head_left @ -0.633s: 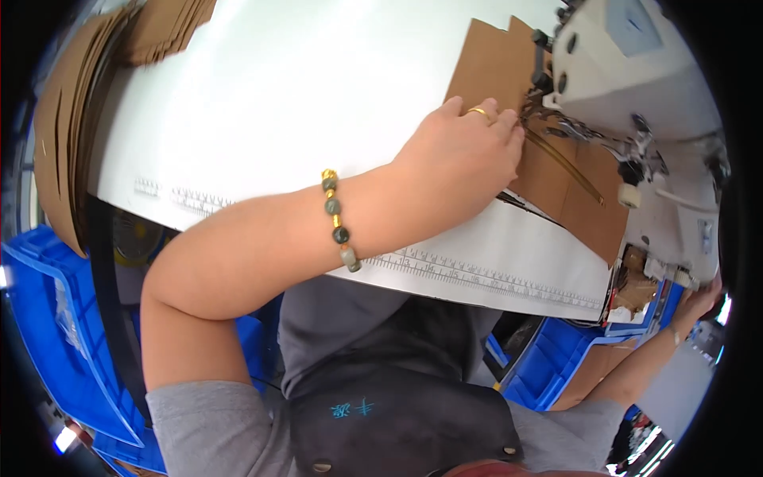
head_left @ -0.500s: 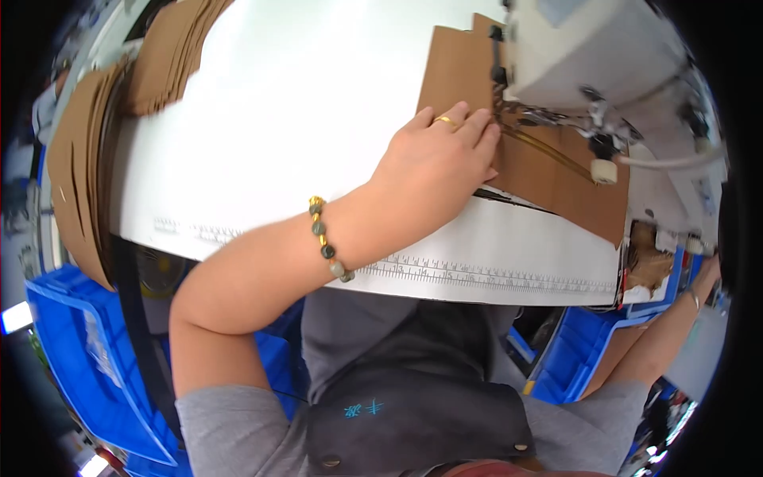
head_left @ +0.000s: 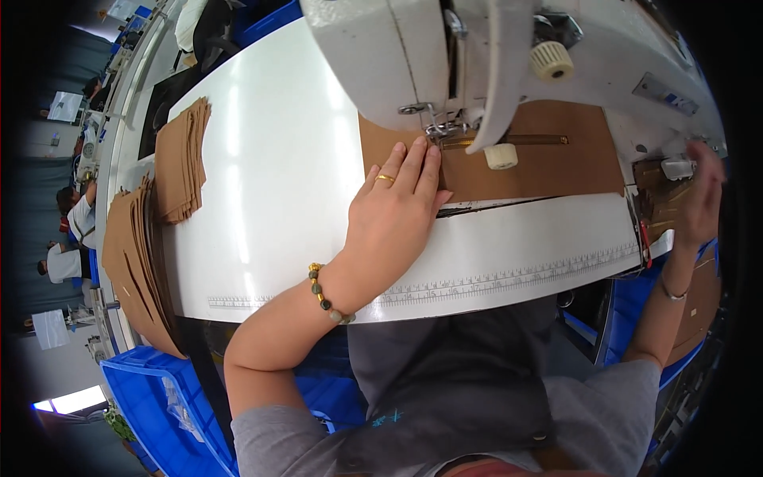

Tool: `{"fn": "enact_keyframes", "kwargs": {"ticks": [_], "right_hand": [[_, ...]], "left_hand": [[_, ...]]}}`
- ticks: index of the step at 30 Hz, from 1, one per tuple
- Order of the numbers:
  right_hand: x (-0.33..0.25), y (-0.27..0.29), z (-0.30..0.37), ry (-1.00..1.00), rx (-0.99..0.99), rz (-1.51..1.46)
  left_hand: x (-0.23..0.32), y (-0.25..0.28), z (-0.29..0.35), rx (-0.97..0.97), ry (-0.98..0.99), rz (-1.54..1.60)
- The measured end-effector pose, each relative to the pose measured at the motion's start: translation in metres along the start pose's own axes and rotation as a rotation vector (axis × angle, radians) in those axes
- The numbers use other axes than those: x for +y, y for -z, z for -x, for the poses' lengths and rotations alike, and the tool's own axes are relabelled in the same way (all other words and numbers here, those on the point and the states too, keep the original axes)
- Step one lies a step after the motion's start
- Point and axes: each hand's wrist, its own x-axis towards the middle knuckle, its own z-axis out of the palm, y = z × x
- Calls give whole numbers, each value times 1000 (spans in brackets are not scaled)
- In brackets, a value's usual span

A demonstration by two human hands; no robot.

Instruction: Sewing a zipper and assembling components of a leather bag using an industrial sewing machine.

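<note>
Steadying of a brown panel (head_left: 540, 176) at a sewing machine (head_left: 381, 67)

At the far left, a stack of brown pieces (head_left: 137, 262) is draped over the edge of the white desk (head_left: 266, 230); a second stack (head_left: 181, 163) is laid flat just beside it. A blue crate (head_left: 159, 389) is seen below. Along the near edge of the desk, a printed ruler scale (head_left: 509, 280) is shown.

Right of centre, the left hand (head_left: 395, 211) is laid palm down on the brown panel, fingers extended and close together, nothing gripped. The fingertips are placed just beside the presser foot (head_left: 439, 131), under which the panel is positioned. To the right of the foot, a brass-toned zipper (head_left: 548, 140) is seen along the panel.

At the far right, the right hand (head_left: 701, 195) is raised, well apart from the left; it is blurred, and whether anything is held cannot be told.

The step in hand is judged to be the stitching of the zipper into the panel. For the next move, the panel should be kept flat and its seam aligned, with fingertips clear of the needle.
</note>
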Motion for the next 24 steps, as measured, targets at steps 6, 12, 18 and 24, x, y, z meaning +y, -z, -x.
{"fn": "enact_keyframes", "kwargs": {"ticks": [6, 12, 18, 24], "right_hand": [[-131, -100, 6, 74, -573, 43], [-120, -105, 8, 75, -659, 55], [-150, -112, -14, 192, -693, 50], [-198, -151, -16, 238, -706, -324]], "left_hand": [[0, 2, -2, 33, 16, 11], [-3, 6, -2, 43, 30, 65], [-6, 9, -3, 29, 54, 116], [-8, 11, -6, 38, 23, 94]]}}
